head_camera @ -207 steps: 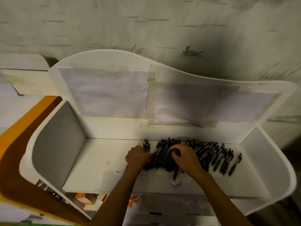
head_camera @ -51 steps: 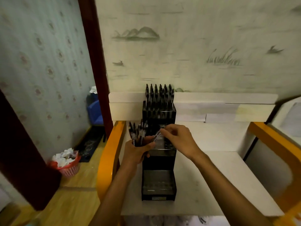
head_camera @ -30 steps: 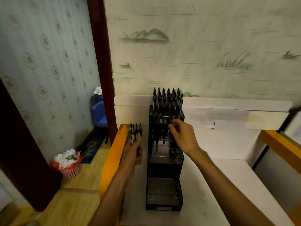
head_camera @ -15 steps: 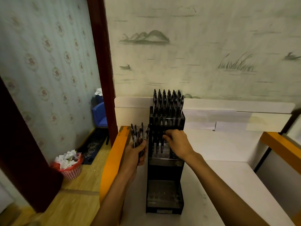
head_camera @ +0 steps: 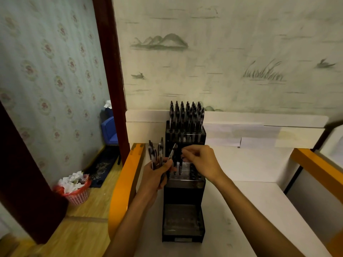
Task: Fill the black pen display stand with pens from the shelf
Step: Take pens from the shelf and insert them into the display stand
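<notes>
The black stepped pen display stand (head_camera: 183, 190) stands on the white shelf top (head_camera: 241, 210) against the wall. Its top tier is packed with upright black pens (head_camera: 185, 117). The middle tier holds a few pens (head_camera: 178, 165) at its left side, and the bottom tier (head_camera: 181, 219) shows bare holes. My left hand (head_camera: 155, 178) grips a bunch of pens (head_camera: 155, 154) just left of the stand, one of them tilting right. My right hand (head_camera: 201, 162) hovers over the middle tier, its fingertips pinching a pen's top.
An orange rail (head_camera: 126, 182) edges the shelf on the left, another orange rail (head_camera: 315, 167) on the right. Left and below lie a wooden floor, a red basket of paper scraps (head_camera: 75, 190), a blue stool (head_camera: 109, 130) and a dark door frame (head_camera: 109, 71).
I went from the pile of pens on the white shelf to the stand. Over the last second my right hand went down into the middle tier and has now risen slightly toward my left hand.
</notes>
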Motion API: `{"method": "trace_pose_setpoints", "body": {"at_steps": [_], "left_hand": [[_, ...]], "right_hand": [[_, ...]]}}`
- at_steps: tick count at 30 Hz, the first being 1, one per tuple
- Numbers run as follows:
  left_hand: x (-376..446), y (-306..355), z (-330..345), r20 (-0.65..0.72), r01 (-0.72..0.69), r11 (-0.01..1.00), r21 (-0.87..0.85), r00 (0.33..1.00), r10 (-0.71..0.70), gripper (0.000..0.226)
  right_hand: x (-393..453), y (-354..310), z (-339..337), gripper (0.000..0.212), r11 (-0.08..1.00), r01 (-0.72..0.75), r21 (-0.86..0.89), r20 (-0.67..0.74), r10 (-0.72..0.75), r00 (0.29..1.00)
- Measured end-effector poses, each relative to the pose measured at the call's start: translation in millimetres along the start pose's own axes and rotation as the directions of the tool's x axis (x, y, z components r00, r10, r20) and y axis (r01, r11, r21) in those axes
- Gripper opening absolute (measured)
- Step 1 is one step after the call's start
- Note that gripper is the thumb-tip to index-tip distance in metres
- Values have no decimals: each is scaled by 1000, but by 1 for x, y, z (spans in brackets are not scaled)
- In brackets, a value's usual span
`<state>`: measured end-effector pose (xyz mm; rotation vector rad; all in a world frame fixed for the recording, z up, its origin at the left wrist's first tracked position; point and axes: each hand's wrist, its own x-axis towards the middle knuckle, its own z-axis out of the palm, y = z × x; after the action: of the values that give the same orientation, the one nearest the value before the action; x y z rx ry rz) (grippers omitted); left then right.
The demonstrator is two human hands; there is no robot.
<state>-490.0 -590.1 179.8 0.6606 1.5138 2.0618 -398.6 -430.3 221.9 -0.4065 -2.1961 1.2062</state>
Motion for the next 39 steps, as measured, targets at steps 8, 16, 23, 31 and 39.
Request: {"method": "trace_pose_setpoints", "body": {"at_steps": [8,16,23,31,39], "left_hand": [[2,-1,14,10,35,997,68,999,-35,27],[8,-1,-3,-116,102,984,143,990,-85,27],[6,2,-17,-100,111,993,49,989,-106,20],[-1,6,-8,-85,3,999,40,996,0,21],[2,4,-14,2,-2,998,60,1000,2,31]], "right_hand": [[-2,-3,1,16,910,-142,390,144,92,985],[6,-6,-17,9,867,-98,489,-50,141,989],[10,-1,-25,19,999,43,-17,-268,-46,962],[10,14,-6,23,970,78,-232,-246,-136,960],[8,26,1,16,916,18,-401,-87,-57,995]]}}
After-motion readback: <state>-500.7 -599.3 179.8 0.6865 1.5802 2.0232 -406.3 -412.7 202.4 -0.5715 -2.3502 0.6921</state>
